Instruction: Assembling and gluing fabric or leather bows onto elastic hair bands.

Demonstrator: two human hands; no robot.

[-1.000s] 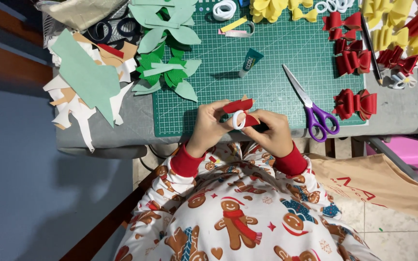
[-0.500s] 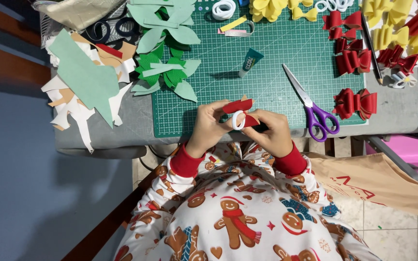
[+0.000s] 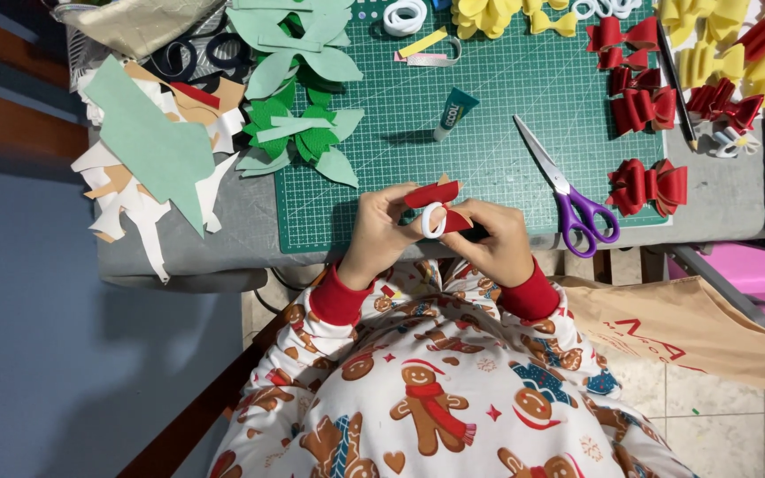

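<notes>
Both my hands meet at the near edge of the green cutting mat [image 3: 498, 133]. My left hand [image 3: 377, 232] pinches a folded red foam bow piece [image 3: 434, 193] from the left. A small white loop [image 3: 433, 220] sits around the piece's middle, between my two hands. My right hand [image 3: 496, 241] grips the same red piece from the right, fingers curled over it. Purple-handled scissors [image 3: 568, 199] lie on the mat just right of my right hand, and a small glue tube [image 3: 454, 113] stands on the mat beyond my hands.
Finished red bows [image 3: 648, 186] lie at the mat's right side, with more red [image 3: 644, 106] and yellow bows [image 3: 710, 62] behind. Green foam leaf shapes [image 3: 298, 133] and paper scraps [image 3: 148, 159] pile at the left. A pencil [image 3: 676, 88] lies at the right.
</notes>
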